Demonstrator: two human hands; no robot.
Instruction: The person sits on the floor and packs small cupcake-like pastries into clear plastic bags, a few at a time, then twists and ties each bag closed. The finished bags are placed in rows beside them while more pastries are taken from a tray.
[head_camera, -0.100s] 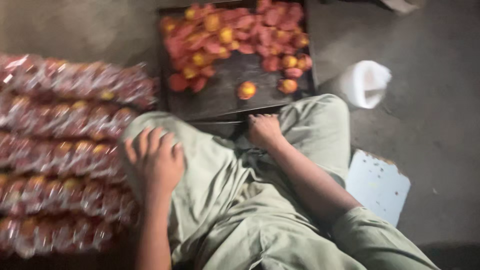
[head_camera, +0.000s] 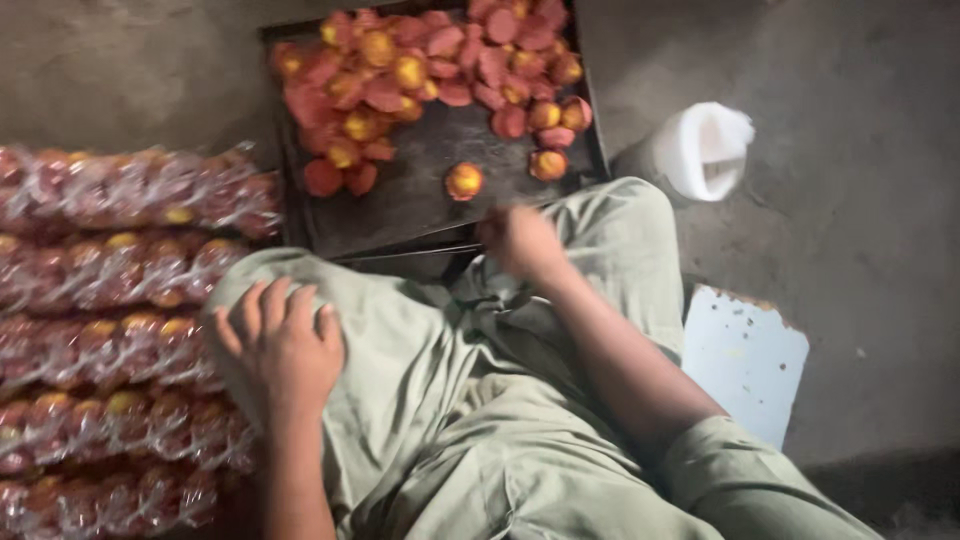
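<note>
We see a dark tray (head_camera: 400, 205) at the top centre of the frame, its far half heaped with small red-and-yellow cakes (head_camera: 420, 70); the pile blurs too much to count, though one lone cake (head_camera: 464, 181) sits apart near the tray's front edge, with two more just right of it. At the left of the frame lie five rows of wrapped packs (head_camera: 110, 330), each a clear sleeve of the same cakes, so we judge a good share is already packed while a tray-load is still loose.

Our left hand (head_camera: 283, 345) rests flat on the knee, fingers spread and holding nothing. Our right hand (head_camera: 520, 240) hovers at the tray's near edge, just below the lone cake; it is blurred, and we cannot tell whether its fingers are curled or gripping anything.

One white bag (head_camera: 705, 150) stands at the upper right, and one pale board (head_camera: 745, 360) lies below it.
</note>
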